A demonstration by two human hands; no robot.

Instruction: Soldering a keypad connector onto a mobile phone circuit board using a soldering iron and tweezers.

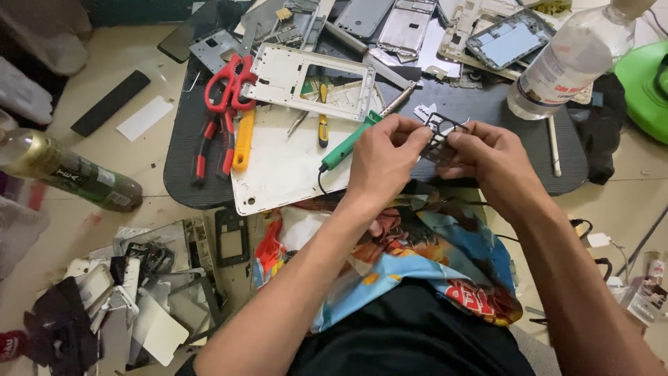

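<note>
Both hands pinch one small black frame point(440, 136) between them, above the dark surface point(487, 104). The left hand point(381, 157) grips its left edge with thumb and fingers pressed together; the right hand point(487, 154) holds the right edge, and its fingers hide the lower part of the frame, so the full shape is hard to make out. Just left of the left hand lies a green tool point(350, 141) on a white plate point(278, 170). Farther left are red scissors point(228, 82). Beyond the right hand a clear bottle point(574, 59) is cut off at the top.

Red scissors point(228, 80), green soldering iron point(350, 141), yellow-handled tool point(243, 140), black board point(487, 111).
</note>
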